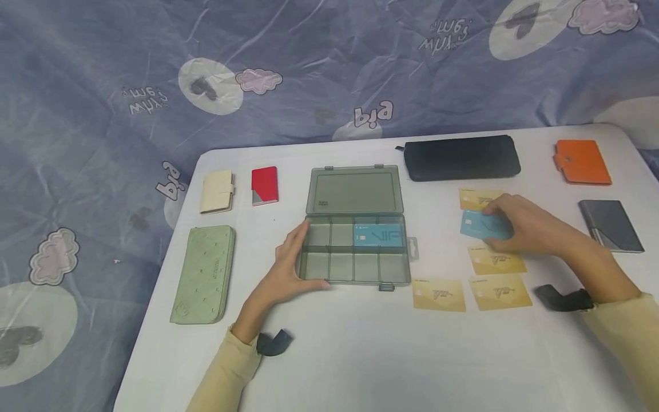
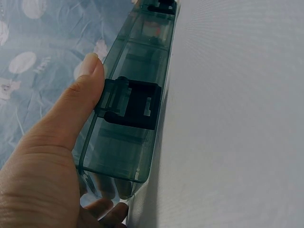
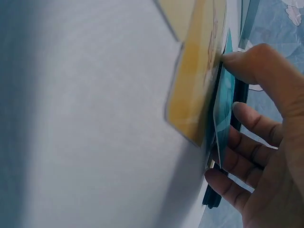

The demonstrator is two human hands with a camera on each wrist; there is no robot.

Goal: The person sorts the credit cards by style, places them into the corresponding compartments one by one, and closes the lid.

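A translucent grey-green compartment box [image 1: 355, 266] lies with its lid [image 1: 357, 191] folded back. One blue card [image 1: 378, 235] rests in its back right compartments. My left hand [image 1: 288, 269] grips the box's left end, thumb along the front side near a dark latch [image 2: 135, 104] and fingers around the far corner. In my right hand [image 1: 527, 226] another blue card [image 1: 479, 225] is pinched by its edges between thumb and fingers; the right wrist view shows this card [image 3: 223, 107] tilted beside a gold card [image 3: 190, 95]. Several gold cards [image 1: 439, 295] lie right of the box.
A black pouch [image 1: 460, 159] lies behind the cards. On the right are an orange card holder [image 1: 584, 162] and a dark grey one [image 1: 612, 225]. A green wallet [image 1: 203, 274], a cream holder [image 1: 217, 192] and a red one [image 1: 265, 184] lie left on the white table [image 1: 360, 355].
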